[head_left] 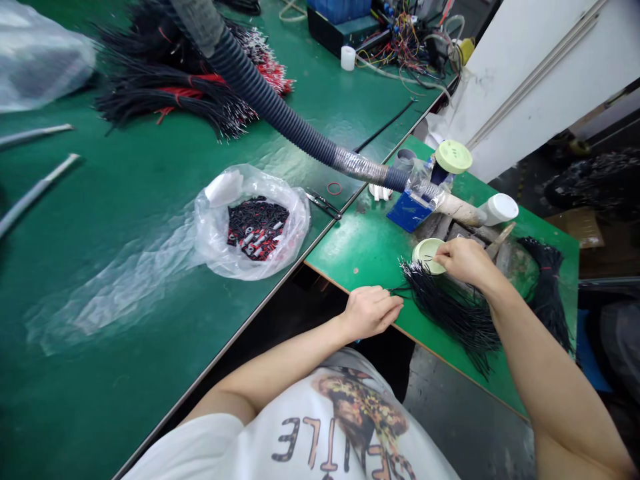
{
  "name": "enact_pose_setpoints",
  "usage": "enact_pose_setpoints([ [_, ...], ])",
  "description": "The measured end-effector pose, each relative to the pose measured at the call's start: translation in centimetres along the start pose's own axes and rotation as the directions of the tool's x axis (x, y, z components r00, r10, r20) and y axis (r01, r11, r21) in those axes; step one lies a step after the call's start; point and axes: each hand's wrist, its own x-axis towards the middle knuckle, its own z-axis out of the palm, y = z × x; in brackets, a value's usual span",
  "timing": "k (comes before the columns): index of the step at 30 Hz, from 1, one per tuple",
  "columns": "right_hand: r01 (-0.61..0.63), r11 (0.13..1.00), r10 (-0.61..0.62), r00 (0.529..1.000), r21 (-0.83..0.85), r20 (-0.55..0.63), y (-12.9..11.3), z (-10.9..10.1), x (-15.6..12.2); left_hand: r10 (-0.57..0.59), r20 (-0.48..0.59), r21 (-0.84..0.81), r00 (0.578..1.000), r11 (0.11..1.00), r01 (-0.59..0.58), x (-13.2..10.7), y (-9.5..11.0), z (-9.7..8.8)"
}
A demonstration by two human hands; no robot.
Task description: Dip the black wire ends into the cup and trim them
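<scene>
My left hand [374, 312] is closed at the front edge of the small green board, with thin black wires [400, 291] showing past its fingers. My right hand [465, 264] is pinched over the rim of a pale green round tub [424, 248]. Its fingertips meet at the tub's mouth, and whatever they pinch is too small to make out. Beneath that hand lies a bundle of black wires [450, 313], its bare silvery ends fanned toward the tub. A second black wire bundle [547, 280] rests farther right.
A ribbed hose [280, 113] arches across to a blue box-like part [410, 211]. A clear bag [295, 257] of small black and red pieces stands left, near scissors [324, 204]. Behind lie large wire bundles [190, 93]. A white lidded jar [500, 209] stands right.
</scene>
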Motion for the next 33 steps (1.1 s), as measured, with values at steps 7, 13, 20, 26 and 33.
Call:
enact_pose_setpoints([
  [7,0.029,1.000,-0.029,0.999,-0.004,-0.020,-0.1,-0.5,-0.5,0.002,0.008,0.010,1.000,1.000,-0.002,0.0,0.0,0.0],
  [13,-0.045,0.965,0.069,0.994,0.259,-0.083,4.6,-3.0,-2.3,0.014,0.001,0.017,1.000,1.000,-0.014,-0.1,0.0,0.1],
  [20,-0.273,0.928,0.285,0.958,0.255,-0.012,9.4,-1.6,-0.8,0.023,-0.003,0.034,1.000,0.999,-0.023,0.3,0.2,-0.4],
  [26,-0.329,0.924,0.332,0.943,0.194,0.020,10.9,0.5,1.3,0.024,-0.010,0.035,1.000,0.999,-0.023,0.3,0.2,-0.3],
  [33,-0.356,0.917,0.353,0.934,0.180,0.046,11.6,1.2,2.5,0.010,-0.015,0.038,1.000,0.999,-0.010,0.3,0.1,-0.2],
])
